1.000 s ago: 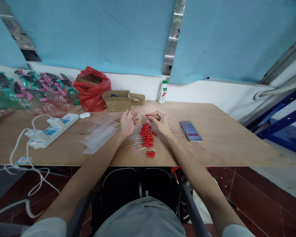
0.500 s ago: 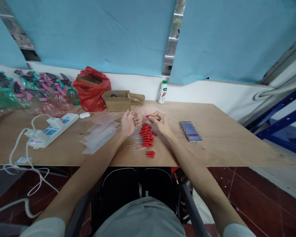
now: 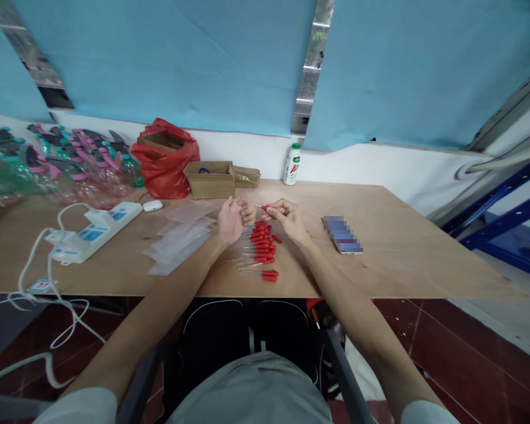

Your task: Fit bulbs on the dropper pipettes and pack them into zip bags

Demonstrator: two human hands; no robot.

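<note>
"What did the head view show of the hands?"

"The right hand was closed in a pinch on the red end of a dropper, held above the wooden table. The left hand was half curled at the far end of its thin tube; I couldn't tell whether those fingers gripped it."

"And the others?"

"The loose red-bulbed droppers lay just below the hands, with translucent plastic sleeves further left."

"How was it best handled?"

"Probably with light fingertips near the bulb and the tube kept straight; sideways pressure could have snapped it."
</note>
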